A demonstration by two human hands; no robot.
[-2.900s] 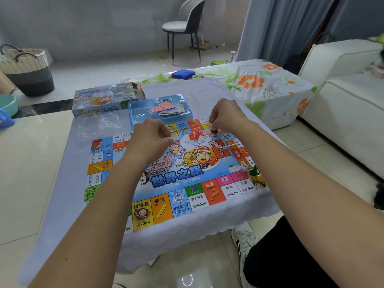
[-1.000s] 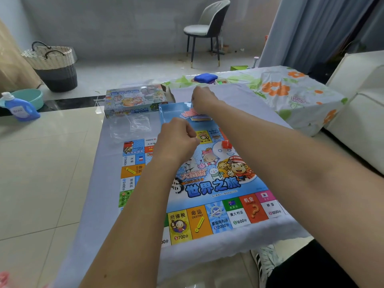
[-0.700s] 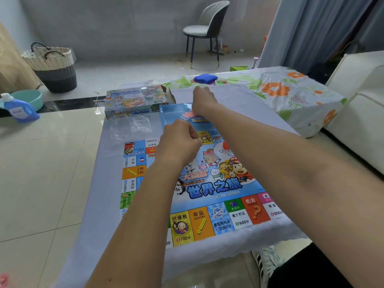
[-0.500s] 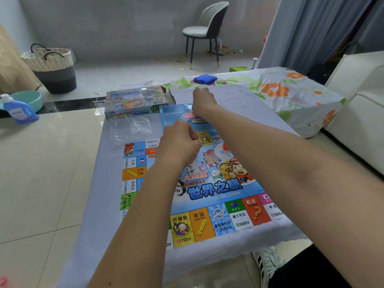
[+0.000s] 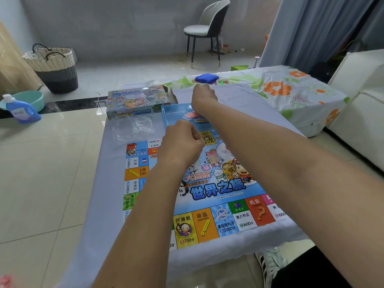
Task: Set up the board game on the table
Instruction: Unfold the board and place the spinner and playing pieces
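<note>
Since 0.5 s ago, little moves. My right hand (image 5: 202,98) hovers over the tray (image 5: 172,116); cards (image 5: 192,115) just below its fingers, grasp unclear. Left hand (image 5: 180,142) clenched, farther, above board (image 5: 216,190).

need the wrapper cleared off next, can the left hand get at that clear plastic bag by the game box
Probably yes. The left hand hovers over the board's far edge, and the plastic bag lies flat on the tablecloth just to its left with nothing between them. The game box sits behind it, not over it.

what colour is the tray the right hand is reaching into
Light blue. The tray shows best in the head view, just past the game board.
</note>
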